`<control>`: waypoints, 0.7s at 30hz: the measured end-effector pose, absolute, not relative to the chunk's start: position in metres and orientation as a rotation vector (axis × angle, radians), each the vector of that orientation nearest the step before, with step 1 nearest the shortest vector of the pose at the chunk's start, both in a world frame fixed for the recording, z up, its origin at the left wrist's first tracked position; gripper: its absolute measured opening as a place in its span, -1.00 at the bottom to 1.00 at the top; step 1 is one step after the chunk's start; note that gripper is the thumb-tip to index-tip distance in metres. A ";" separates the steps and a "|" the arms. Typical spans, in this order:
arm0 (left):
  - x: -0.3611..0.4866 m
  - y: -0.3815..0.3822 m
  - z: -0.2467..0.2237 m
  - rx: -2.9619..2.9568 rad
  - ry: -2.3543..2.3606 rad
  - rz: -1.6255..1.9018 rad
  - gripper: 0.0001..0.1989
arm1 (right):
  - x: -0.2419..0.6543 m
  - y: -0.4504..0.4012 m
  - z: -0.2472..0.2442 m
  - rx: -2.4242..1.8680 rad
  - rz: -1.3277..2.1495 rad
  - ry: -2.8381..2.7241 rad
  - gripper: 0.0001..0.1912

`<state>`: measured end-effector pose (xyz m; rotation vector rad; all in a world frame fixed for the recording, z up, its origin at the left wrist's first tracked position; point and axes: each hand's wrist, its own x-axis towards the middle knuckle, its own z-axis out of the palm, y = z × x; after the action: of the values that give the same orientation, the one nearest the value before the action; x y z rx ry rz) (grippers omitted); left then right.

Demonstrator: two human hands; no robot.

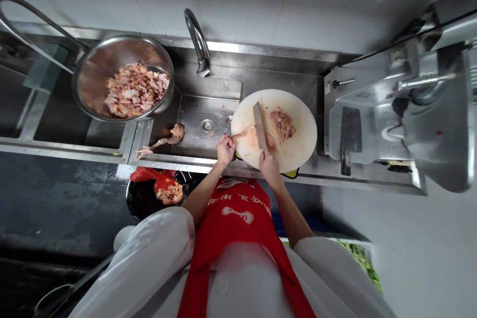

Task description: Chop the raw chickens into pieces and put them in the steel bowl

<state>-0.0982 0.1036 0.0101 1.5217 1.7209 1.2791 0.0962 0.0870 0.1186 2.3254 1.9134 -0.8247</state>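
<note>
On the round white cutting board, a raw chicken leg lies with its thin end toward the left rim. My left hand is closed round that thin end at the board's edge. A cleaver is gripped at its handle by my right hand. Its blade crosses the thick part of the leg; whether it has cut through I cannot tell. Right of the blade sits a small heap of chopped chicken pieces. Another whole chicken leg, foot attached, rests at the sink's left side.
A large steel bowl of cut meat stands left, beyond the sink. A faucet arches over the sink. At right stands a metal slicing machine. Below the counter are a black bin and a crate of greens.
</note>
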 end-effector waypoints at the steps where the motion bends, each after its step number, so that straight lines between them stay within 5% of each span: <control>1: -0.101 0.104 0.011 1.505 1.735 1.287 -0.78 | 0.103 0.086 0.117 2.257 -0.850 1.891 -0.51; 8: -0.119 0.109 0.017 1.515 1.719 1.212 -0.81 | 0.098 0.097 0.151 2.453 -0.536 2.102 -0.48; 15: -0.122 0.115 0.018 1.510 1.720 1.168 -0.79 | 0.089 0.102 0.124 2.108 -0.820 1.988 -0.61; 21: -0.128 0.116 0.014 1.505 1.687 1.165 -0.80 | 0.080 0.109 0.138 2.336 -0.581 2.195 -0.47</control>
<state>-0.1283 0.1158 0.0144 1.5054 1.6870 1.1652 0.0804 0.1095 0.1383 2.3364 2.1950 -0.5806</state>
